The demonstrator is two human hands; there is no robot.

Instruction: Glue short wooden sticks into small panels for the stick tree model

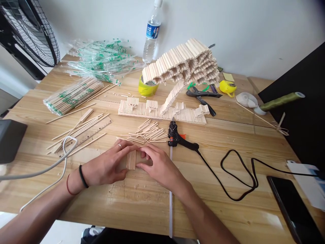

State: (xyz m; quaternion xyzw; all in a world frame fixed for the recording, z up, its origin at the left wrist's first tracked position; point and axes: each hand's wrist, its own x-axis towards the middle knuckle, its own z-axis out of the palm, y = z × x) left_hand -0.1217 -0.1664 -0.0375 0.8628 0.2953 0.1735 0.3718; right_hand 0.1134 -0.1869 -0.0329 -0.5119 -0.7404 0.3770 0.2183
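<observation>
Wooden sticks, fingers around edges

Near view from the head, forward and down across the table.

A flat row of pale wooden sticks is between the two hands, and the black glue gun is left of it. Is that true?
Not left: the head view shows the black glue gun to the right of the flat row of pale wooden sticks. The rest is true.
</observation>
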